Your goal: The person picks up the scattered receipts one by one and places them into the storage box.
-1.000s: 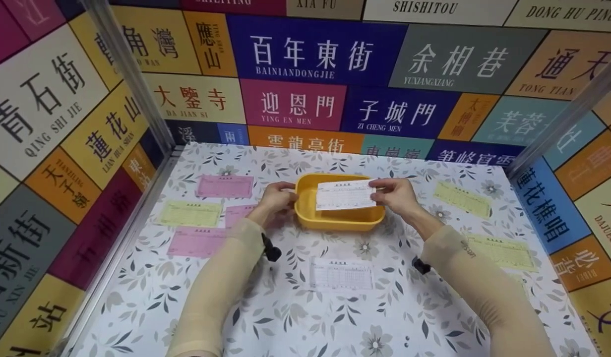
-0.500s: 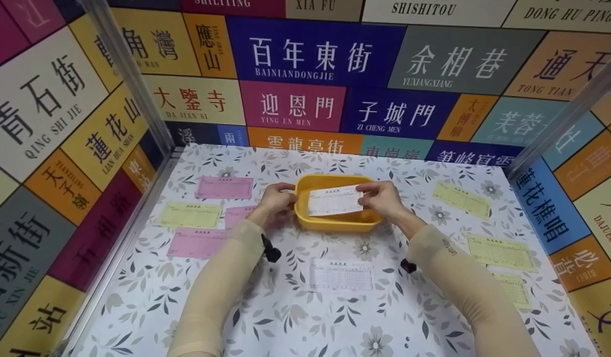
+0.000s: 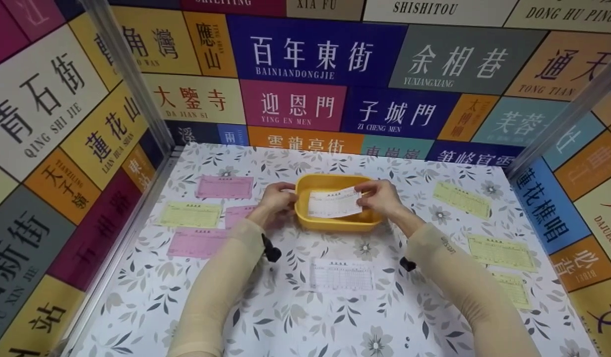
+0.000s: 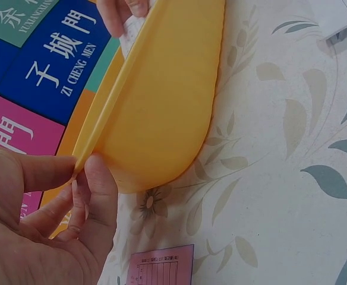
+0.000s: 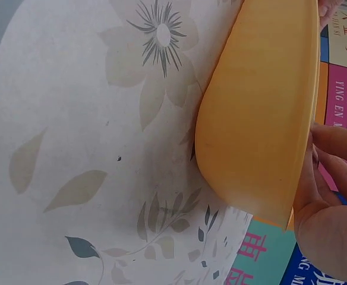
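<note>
A yellow oblong plastic basin sits towards the back of the flowered tabletop. At its left end my left hand pinches the rim between thumb and fingers, as the left wrist view shows up close. My right hand reaches over the basin's right end and pinches the right edge of a white printed paper slip. The slip lies tilted inside the basin, its right edge raised and slightly bent. In the right wrist view, the basin's wall hides the slip and my fingertips.
To the left lie pink slips and a yellow slip. On the right are several yellow slips. Another white slip lies in front of the basin. Panels with printed street names wall the table on three sides.
My right hand has moved left and slightly down, bringing the white slip from above the basin's right part down into it. My left hand stays on the rim.
</note>
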The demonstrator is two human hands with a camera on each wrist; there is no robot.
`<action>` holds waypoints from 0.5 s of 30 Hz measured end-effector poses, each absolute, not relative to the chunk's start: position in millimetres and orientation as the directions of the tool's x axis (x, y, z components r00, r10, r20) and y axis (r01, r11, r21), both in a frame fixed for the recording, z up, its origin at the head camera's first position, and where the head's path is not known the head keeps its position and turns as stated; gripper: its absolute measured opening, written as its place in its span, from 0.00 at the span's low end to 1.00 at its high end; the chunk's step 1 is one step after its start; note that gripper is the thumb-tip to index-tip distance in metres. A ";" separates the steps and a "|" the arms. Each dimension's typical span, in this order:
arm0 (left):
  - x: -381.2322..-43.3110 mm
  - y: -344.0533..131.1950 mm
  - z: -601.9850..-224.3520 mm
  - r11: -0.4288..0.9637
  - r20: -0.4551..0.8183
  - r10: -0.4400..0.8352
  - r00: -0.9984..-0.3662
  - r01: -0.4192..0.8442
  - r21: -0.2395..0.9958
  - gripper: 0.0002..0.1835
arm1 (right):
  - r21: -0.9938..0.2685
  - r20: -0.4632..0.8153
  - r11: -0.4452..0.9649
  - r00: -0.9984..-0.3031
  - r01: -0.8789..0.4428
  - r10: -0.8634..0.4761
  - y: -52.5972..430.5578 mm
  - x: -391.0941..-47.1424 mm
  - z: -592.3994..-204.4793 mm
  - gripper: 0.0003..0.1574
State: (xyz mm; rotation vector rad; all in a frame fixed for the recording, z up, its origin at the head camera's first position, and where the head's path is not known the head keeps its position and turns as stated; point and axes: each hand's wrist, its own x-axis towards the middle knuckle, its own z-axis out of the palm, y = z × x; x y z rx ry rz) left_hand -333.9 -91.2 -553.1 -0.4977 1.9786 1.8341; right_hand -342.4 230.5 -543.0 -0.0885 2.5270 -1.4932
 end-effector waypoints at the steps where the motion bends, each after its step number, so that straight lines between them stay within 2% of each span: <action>1: -334.0 -91.1 -552.8 0.079 -0.517 0.006 -0.856 -0.515 0.853 0.29 | -0.869 -0.145 0.492 -0.978 0.052 -0.153 231.0 -341.9 -542.7 0.29; 15: -335.5 -92.4 -554.5 0.071 -0.521 0.025 -0.853 -0.518 0.852 0.29 | -0.833 -0.144 0.551 -0.980 0.045 -0.138 239.8 -338.2 -529.1 0.29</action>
